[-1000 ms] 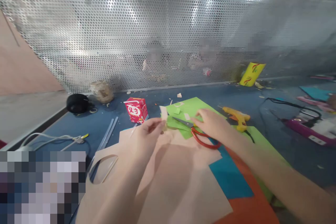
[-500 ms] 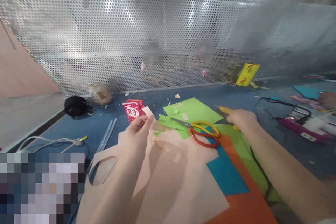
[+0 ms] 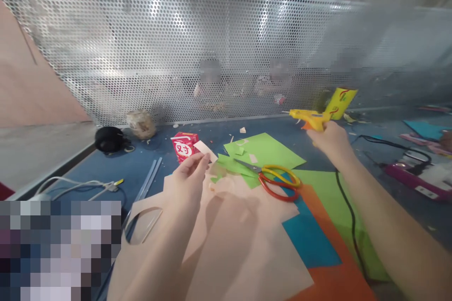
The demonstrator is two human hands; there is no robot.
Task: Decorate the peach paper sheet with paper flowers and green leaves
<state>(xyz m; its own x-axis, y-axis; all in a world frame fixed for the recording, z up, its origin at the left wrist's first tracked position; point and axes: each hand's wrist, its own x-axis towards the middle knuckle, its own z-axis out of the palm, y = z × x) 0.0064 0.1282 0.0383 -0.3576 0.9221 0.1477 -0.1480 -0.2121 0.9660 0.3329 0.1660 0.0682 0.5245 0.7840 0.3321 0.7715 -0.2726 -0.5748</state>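
Observation:
My right hand [image 3: 332,140] is closed around the grip of a yellow hot glue gun [image 3: 310,117], raised over the table with its nozzle pointing left. A dark cord runs down beneath my right forearm. Between the thumb and fingers of my left hand [image 3: 190,169] is a small pale piece of paper [image 3: 205,150]. Just behind that piece stands a red drink carton [image 3: 183,145]. Scissors [image 3: 271,176] with red and yellow handles lie on the sheets, blades toward the left. Light green paper [image 3: 266,148] rests behind them, with scraps on top.
Pale sheets [image 3: 226,254], a blue piece [image 3: 312,240] and orange paper [image 3: 335,284] cover the near table. Glue sticks [image 3: 148,181] and a white cable [image 3: 81,183] lie left. A purple power strip [image 3: 416,183] sits right. A perforated metal screen [image 3: 226,47] stands behind.
My right hand has lifted the glue gun up off the green paper, and its nozzle has come into full view. My left hand keeps its pinch on the paper piece. The view has shifted slightly.

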